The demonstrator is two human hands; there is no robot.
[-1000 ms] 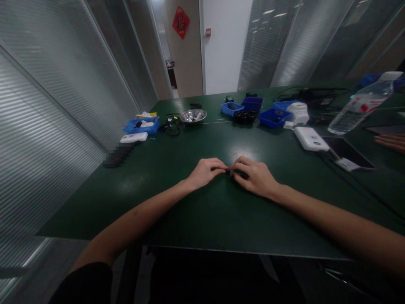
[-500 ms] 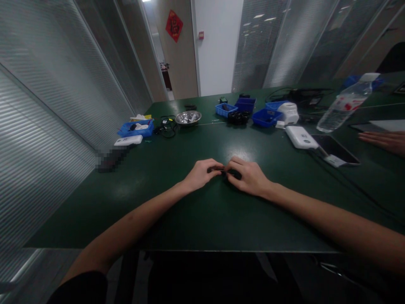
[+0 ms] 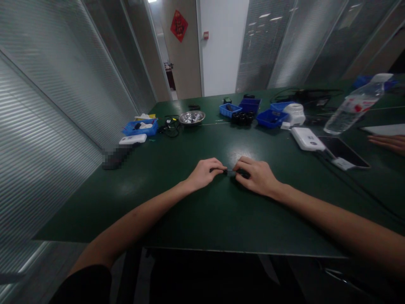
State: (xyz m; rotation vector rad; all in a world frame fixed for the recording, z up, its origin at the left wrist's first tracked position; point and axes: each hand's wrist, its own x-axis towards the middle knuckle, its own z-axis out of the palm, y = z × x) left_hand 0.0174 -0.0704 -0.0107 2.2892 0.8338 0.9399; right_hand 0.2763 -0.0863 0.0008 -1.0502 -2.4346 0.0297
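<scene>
Over the middle of the green table (image 3: 202, 219), my left hand (image 3: 205, 173) pinches a small black piece (image 3: 225, 171) between thumb and fingers. My right hand (image 3: 255, 175) faces it a short way to the right, its thumb and fingertips closed on the end of a thin, light-coloured shaft (image 3: 230, 170). This shaft spans the small gap between the two hands. Most of what the right hand holds is hidden by its fingers, and its kind is too small to tell.
Further back are a metal bowl (image 3: 192, 118), a blue tray (image 3: 140, 127), blue bins (image 3: 271, 118) and black round parts (image 3: 243, 118). To the right are a white device (image 3: 306, 139), a water bottle (image 3: 356, 107) and another person's hand (image 3: 389, 142).
My right hand has moved a little to the right, away from my left hand, opening a gap where the thin shaft shows. The whole view has shifted slightly.
</scene>
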